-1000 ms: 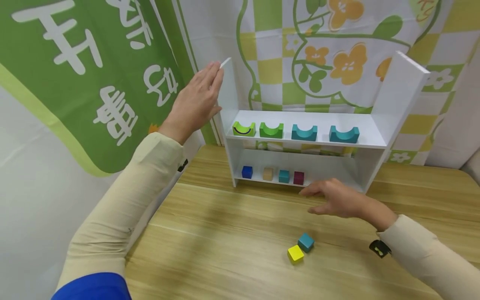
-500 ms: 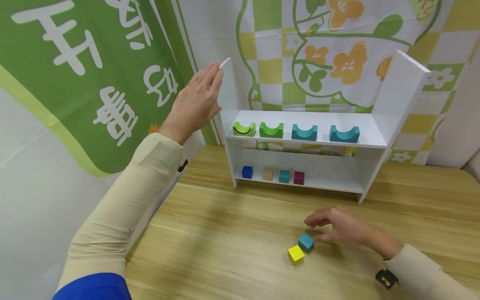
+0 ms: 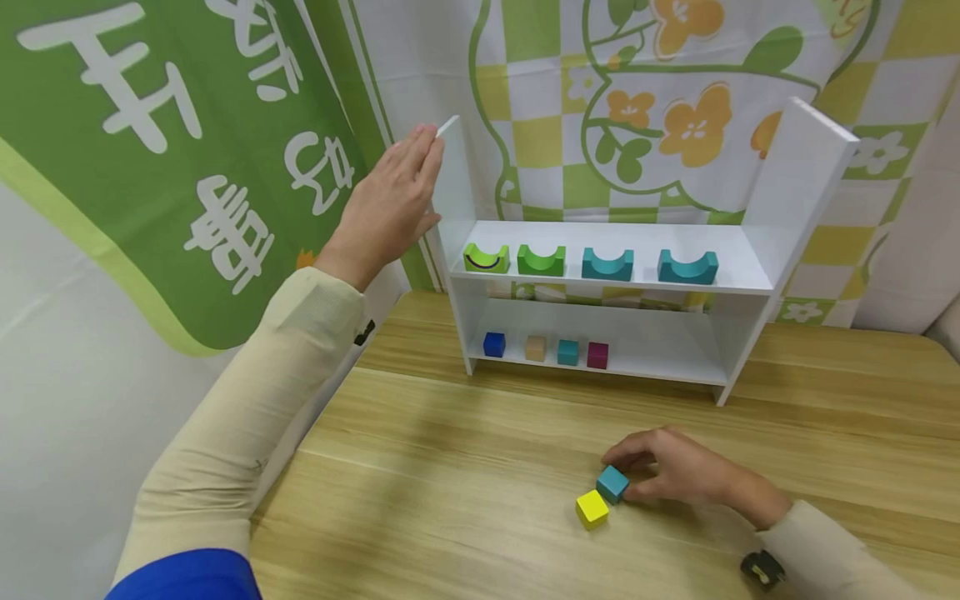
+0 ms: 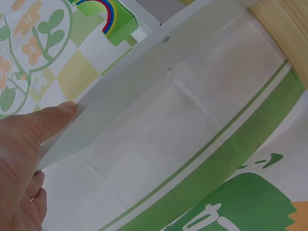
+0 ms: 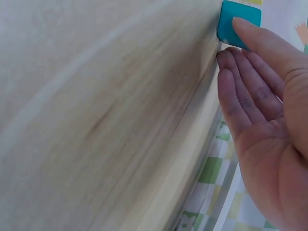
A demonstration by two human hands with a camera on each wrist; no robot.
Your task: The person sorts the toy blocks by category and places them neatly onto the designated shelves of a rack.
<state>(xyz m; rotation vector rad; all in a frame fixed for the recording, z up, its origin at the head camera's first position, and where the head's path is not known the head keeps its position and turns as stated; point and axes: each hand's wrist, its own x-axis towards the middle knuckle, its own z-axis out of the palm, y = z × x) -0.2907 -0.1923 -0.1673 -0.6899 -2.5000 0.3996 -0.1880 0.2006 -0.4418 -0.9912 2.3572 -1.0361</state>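
In the head view my left hand (image 3: 390, 208) holds the top of the left side panel of a white two-tier shelf (image 3: 615, 377). The left wrist view shows the thumb (image 4: 60, 113) on one face of the panel and curled fingers behind it. My right hand (image 3: 686, 471) is low over the table, thumb and fingers around a teal cube (image 3: 612, 484). The thumb tip lies over the cube's face in the right wrist view, with the fingertips at its lower edge. A yellow cube (image 3: 592, 509) sits against the teal one at its front left.
On the upper shelf stand two green arch blocks (image 3: 542, 265) and two teal arch blocks (image 3: 687, 272). A blue cube (image 3: 493, 344), a plain wood cube (image 3: 536, 347), another teal cube (image 3: 567, 352) and a maroon cube (image 3: 597, 355) line the lower shelf. Printed cloth (image 3: 540, 142) hangs behind.
My right hand has come from the shelf's lower front down to the teal cube on the table, its thumb and fingers closing around it. The left hand stays on the panel.
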